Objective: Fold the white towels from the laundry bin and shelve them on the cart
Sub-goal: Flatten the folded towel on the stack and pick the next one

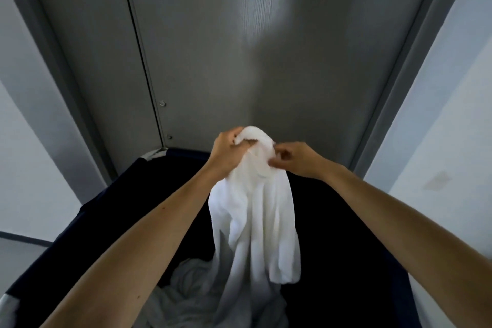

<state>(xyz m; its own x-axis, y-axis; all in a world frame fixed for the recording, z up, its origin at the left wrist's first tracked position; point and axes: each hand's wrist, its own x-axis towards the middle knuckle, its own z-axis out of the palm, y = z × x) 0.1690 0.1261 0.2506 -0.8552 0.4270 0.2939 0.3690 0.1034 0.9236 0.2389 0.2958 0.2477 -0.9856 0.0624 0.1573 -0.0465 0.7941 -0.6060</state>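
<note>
A white towel hangs bunched from both hands over the dark laundry bin. My left hand grips its top fold, fingers curled into the cloth. Just to the right, my right hand pinches the towel's upper edge. The towel's lower end trails down into the bin, where more white laundry lies crumpled at the bottom. The cart is not in view.
Grey panel doors stand straight ahead behind the bin, with a vertical seam on the left. Pale walls close in on both sides. The bin's dark fabric rim runs along the doors.
</note>
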